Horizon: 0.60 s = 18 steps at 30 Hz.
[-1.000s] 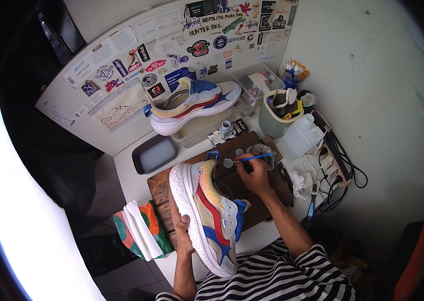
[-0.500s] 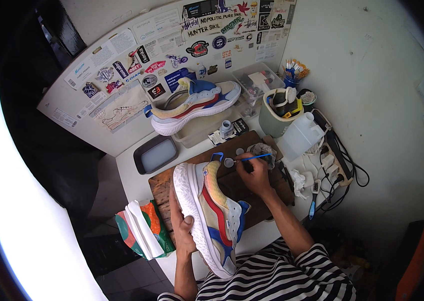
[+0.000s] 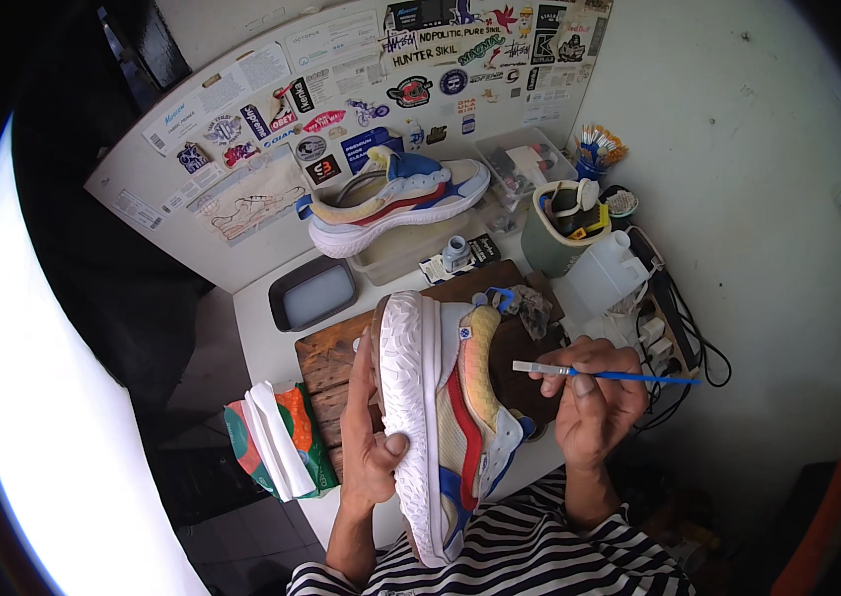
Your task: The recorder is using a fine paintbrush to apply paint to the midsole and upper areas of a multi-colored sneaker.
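Observation:
My left hand point(image 3: 373, 452) grips a multicoloured sneaker point(image 3: 465, 397) by its white midsole, thumb across the sole's side wall. The shoe is tilted with its heel away from me and its toe toward my striped shirt; its upper is cream, yellow, red and blue. To the right of it, my right hand point(image 3: 594, 402) pinches a thin paintbrush point(image 3: 629, 376) with a blue handle and a pale flat tip. That tip points left at the shoe's collar, apart from it. A wooden board point(image 3: 336, 358) lies under the sneaker.
The matching sneaker point(image 3: 381, 214) rests on a clear plastic box at the back. Nearby are a grey tray point(image 3: 313, 295) of liquid, a small paint bottle point(image 3: 456, 254), a green bin point(image 3: 554, 238), a white jug point(image 3: 599, 273), and tangled cables point(image 3: 703, 348). A tissue pack point(image 3: 311, 427) lies left.
My right hand has drawn the brush back from a small round cup on the board, toward me and right. The sneaker has shifted right and turned slightly more upright in my left hand.

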Available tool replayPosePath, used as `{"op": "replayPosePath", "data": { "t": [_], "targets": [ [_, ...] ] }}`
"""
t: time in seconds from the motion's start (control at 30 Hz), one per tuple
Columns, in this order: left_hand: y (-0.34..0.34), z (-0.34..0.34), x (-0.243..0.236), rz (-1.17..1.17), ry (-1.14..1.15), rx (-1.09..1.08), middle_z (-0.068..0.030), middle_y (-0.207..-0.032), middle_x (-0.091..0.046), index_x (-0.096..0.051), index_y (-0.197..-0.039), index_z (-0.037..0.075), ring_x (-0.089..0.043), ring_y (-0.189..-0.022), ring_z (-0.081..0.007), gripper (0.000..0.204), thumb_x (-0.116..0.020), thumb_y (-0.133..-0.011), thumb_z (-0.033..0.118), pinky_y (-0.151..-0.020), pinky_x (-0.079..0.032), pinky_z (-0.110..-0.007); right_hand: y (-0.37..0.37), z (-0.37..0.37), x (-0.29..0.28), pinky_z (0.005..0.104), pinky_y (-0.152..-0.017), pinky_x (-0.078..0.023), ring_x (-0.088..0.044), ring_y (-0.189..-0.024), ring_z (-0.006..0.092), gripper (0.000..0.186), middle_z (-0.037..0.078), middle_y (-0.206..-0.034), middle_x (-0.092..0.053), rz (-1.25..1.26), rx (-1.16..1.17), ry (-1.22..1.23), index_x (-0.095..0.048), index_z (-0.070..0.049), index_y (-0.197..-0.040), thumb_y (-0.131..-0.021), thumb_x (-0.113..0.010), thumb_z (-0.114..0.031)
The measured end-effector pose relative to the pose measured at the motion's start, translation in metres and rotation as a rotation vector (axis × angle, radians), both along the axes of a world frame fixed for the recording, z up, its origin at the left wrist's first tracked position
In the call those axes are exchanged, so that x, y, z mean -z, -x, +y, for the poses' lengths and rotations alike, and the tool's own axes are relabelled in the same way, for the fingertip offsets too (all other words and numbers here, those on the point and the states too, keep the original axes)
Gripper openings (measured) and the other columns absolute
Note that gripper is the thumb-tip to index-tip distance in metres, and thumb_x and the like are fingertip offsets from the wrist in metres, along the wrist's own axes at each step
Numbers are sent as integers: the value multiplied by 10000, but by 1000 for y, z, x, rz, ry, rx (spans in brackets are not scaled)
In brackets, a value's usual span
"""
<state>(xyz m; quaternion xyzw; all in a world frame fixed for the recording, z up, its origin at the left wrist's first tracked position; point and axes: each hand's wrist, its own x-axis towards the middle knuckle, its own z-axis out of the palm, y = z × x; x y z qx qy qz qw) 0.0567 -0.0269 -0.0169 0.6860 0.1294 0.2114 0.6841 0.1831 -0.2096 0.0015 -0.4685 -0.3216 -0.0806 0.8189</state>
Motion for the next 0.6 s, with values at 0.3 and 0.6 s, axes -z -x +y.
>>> {"op": "replayPosePath", "data": {
  "t": [0.3,0.6],
  "targets": [
    [-3,-5,-12,-5,-80,78,-310,-1592,-394,-205,-1631,-45,-454,-1452,-386,1264,-558,-812,851,-1161,-385,-441,16,-7,-13,331,-663,-616,-741,-875,298,145,220,-956,-675,-338,139,128,-582,64,-1067,-934,-637,46],
    [-4,-3,-4,-9,-44,177,-300,-1639,-334,-218,-1620,-72,-386,-1502,-393,1236,-526,-800,801,-1221,-285,-442,11,-1,-18,363,-691,-616,-745,-841,306,179,223,-938,-699,-395,145,198,-583,61,-1042,-881,-663,54]
  ]
}}
